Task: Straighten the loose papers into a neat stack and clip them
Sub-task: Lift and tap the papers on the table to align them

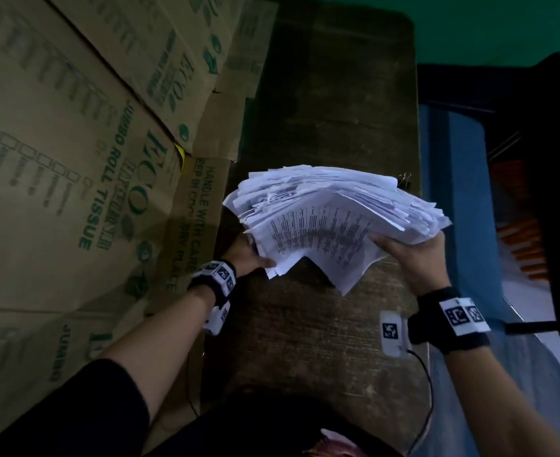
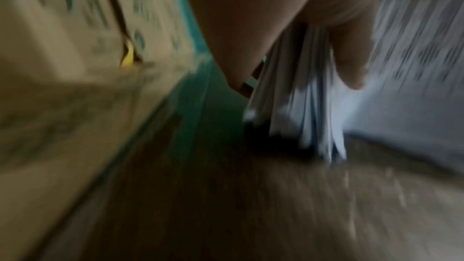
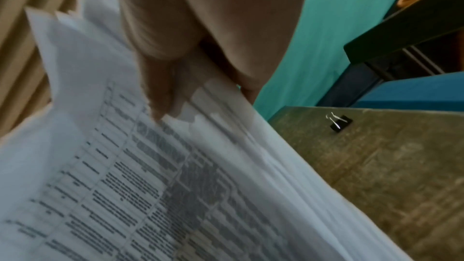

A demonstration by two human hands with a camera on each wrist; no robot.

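Now, left hand [image 1: 244,255] & right hand [image 1: 413,255] gripping papers [image 1: 331,219], binder clip [image 3: 339,122] nearby on table [image 1: 321,324]

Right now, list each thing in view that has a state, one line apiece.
papers: lifted off the table, splayed and uneven, not clipped.
left hand: grips the papers' left edge, thumb on the top sheet.
right hand: grips the papers' right edge, thumb on top.
binder clip: lying loose on the table, on no paper.
table: bare wood under the papers.
cardboard boxes: closed, stacked along the table's left.
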